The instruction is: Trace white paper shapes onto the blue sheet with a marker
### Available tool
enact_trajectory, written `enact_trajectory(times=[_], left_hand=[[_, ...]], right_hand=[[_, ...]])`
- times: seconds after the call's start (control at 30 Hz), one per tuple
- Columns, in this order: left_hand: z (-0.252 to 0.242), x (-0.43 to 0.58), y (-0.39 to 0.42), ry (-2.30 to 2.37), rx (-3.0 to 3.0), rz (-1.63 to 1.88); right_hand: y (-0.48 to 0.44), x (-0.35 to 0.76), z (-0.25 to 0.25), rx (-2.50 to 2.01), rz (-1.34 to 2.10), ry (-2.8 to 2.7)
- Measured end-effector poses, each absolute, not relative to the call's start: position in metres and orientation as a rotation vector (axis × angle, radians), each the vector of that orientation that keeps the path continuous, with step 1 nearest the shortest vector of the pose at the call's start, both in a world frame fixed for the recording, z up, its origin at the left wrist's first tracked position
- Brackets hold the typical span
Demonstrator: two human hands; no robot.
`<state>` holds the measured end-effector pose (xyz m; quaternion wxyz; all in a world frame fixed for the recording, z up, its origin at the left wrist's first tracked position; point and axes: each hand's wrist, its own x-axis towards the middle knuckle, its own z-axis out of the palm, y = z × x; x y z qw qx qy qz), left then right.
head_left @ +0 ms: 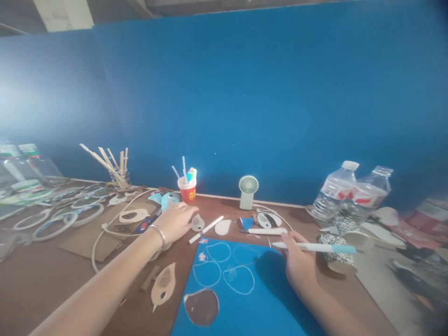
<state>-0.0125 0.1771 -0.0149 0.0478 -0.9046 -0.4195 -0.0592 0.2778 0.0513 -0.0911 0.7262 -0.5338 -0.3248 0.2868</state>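
Note:
My right hand (297,259) is closed around a white pen (318,247) with a light-blue end, held sideways over the right edge of a blue sheet (227,310). White teardrop outlines are drawn on the sheet, and a drop-shaped hole (202,308) at its lower left shows the brown table. My left hand (177,220) reaches out beyond the sheet's far left corner, fingers stretched and nothing visible in them. Just beside it lie a light-blue bird-shaped cutout (169,199) and a grey-white teardrop piece (198,223). Its palm side is hidden.
A white marker (206,229), a white teardrop piece (222,227) and a white cutter (268,231) lie behind the sheet. Farther back stand a red cup (188,190) of pens, a small fan (248,191) and plastic bottles (336,189). Hoops (56,226) and a cable (96,247) lie left.

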Motion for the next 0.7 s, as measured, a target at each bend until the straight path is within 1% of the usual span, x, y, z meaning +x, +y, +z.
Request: enact_trajectory(times=[0.37,0.7], left_hand=[[-0.033,-0.011,0.178,-1.190,-2.735,-0.113],[-0.030,-0.011,0.181,-1.159,-2.725,-0.148]], right_hand=[[0.052,0.280,-0.093,-1.164,0.634,-0.759],[0.052,0.281,-0.094,-1.157,0.620,-0.793]])
